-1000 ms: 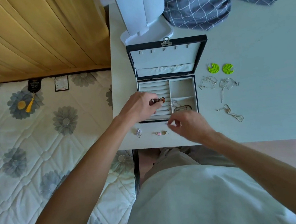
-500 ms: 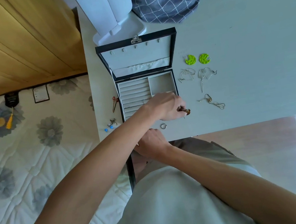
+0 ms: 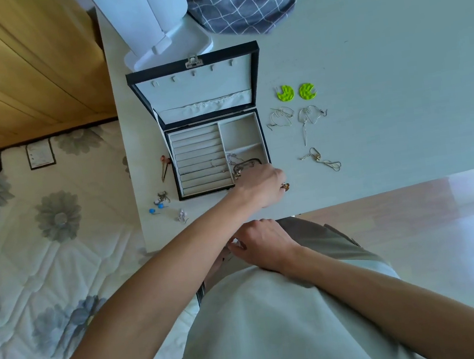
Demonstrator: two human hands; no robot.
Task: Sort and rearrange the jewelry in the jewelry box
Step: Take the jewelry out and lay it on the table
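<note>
The jewelry box (image 3: 217, 154) stands open on the desk (image 3: 364, 57). The left hand (image 3: 262, 186) reaches across its near right corner, its grip pinching a small amber ring (image 3: 285, 186): light, hard and slippery, best held by the band. The right hand (image 3: 261, 244) sits at the desk edge; whether it holds anything I cannot tell. The chains (image 3: 322, 160) are limp and tangle easily.

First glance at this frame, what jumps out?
The open jewelry box in the middle of the table, lid up, with the left hand at its near right corner over a tangle of chains. Right of the box lie two lime-green earrings above silver wire pieces; small blue earrings sit to its left.
</note>
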